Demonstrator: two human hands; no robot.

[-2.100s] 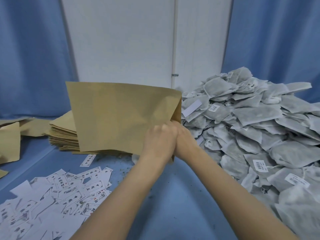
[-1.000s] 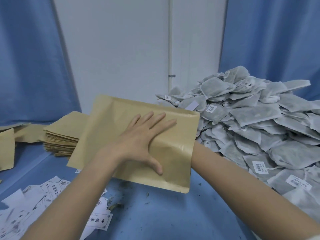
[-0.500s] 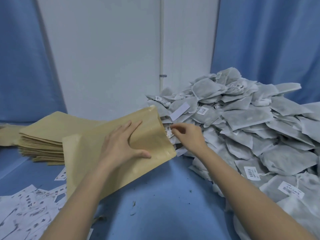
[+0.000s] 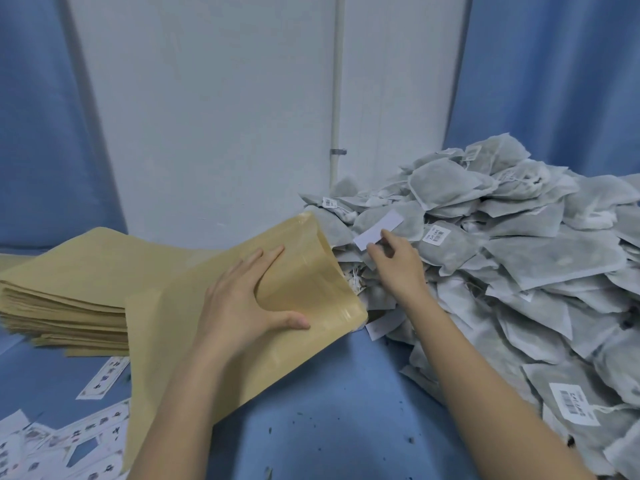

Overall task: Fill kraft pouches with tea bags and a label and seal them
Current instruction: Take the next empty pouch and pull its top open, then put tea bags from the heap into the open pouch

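Left hand (image 4: 242,306), fingers spread flat and grasping nothing, pins the kraft pouch (image 4: 221,323) at frame centre, its open mouth facing the tea bag heap (image 4: 502,271) on the right. Right hand (image 4: 394,261) reaches into the heap; whether it has pinched anything, cannot tell. Best to keep the mouth gaping and sweep bags straight in.

Your right hand (image 4: 398,268) left the pouch (image 4: 239,327) mouth, now reaching further up into tea bag pile (image 4: 519,258)
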